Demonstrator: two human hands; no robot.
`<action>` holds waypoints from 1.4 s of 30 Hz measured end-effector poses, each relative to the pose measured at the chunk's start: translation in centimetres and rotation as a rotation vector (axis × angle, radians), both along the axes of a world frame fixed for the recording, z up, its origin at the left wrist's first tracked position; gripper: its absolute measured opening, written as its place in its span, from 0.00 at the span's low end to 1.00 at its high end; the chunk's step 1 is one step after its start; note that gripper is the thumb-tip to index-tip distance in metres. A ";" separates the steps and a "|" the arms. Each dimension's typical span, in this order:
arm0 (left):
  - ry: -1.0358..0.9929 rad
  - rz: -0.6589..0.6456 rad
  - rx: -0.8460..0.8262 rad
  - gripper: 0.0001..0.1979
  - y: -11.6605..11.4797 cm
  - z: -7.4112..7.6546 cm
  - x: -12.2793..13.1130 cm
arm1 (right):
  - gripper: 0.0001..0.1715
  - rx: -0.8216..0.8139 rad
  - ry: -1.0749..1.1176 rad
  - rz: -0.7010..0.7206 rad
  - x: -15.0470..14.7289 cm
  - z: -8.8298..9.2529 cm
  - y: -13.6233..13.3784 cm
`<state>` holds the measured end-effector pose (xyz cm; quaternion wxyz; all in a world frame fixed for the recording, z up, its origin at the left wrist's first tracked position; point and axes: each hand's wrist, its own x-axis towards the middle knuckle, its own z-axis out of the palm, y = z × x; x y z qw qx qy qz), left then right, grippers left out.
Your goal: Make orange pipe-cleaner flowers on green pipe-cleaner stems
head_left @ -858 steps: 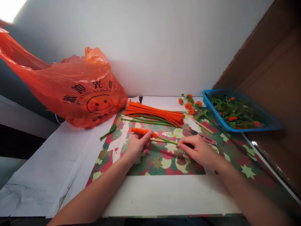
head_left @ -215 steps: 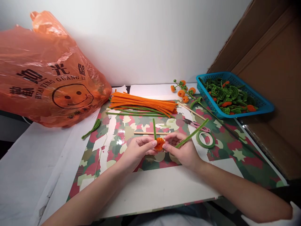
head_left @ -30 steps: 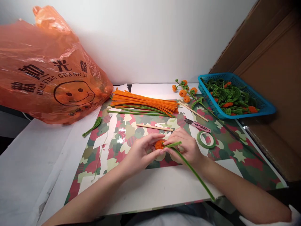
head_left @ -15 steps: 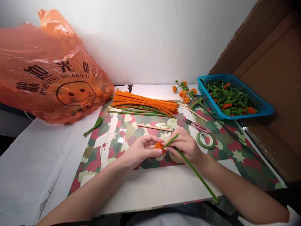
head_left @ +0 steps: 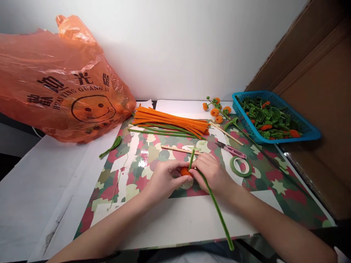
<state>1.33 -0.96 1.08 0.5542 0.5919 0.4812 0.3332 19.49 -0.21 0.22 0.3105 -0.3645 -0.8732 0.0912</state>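
Note:
My left hand (head_left: 168,178) is closed round a small orange pipe-cleaner flower (head_left: 185,171), thumb in front and fingers behind. Close beside it, my right hand (head_left: 212,171) pinches a green pipe cleaner (head_left: 218,210) against the flower. One short end of the green stem stands up above the fingers; the long end slants down past the board's front edge. How the stem joins the flower is hidden by the fingertips. A wooden stick (head_left: 179,149) lies just beyond both hands. Right of my right hand is a roll of green tape (head_left: 233,167).
Behind the hands lies a bundle of orange pipe cleaners (head_left: 170,119) with several green ones. A pink-handled tool (head_left: 233,150), a second stick (head_left: 227,134) and an orange flower spray (head_left: 218,112) are to the right, near a blue basket (head_left: 290,140). An orange plastic bag (head_left: 90,86) stands left.
The green pipe cleaner has swung: its short end now points more upright and its long end has moved left and down. The view has shifted slightly; both hands remain on the flower.

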 end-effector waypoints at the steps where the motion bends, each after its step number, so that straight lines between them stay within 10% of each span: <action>1: 0.005 -0.015 0.018 0.15 0.0 0.0 0.0 | 0.08 -0.002 -0.040 0.001 0.0 0.0 0.0; 14: -0.019 -0.149 0.052 0.22 0.4 -0.1 -0.4 | 0.11 0.015 -0.020 0.118 0.1 -0.8 0.8; 26: -0.458 -0.153 -0.413 0.23 0.8 -0.4 -0.6 | 0.12 0.027 0.181 0.030 0.0 -0.8 0.3; 31: -0.251 -0.085 -0.134 0.17 0.7 -0.7 -0.4 | 0.13 -0.046 0.161 0.031 -0.2 -0.9 0.4; 38: 0.123 -0.057 0.695 0.15 0.2 -1.5 -0.7 | 0.14 -0.358 0.358 -0.020 -1.0 -0.7 -0.5; 42: 0.130 -0.041 0.737 0.16 0.0 -1.2 -0.5 | 0.18 -0.537 0.442 -0.108 -1.2 -0.7 -1.0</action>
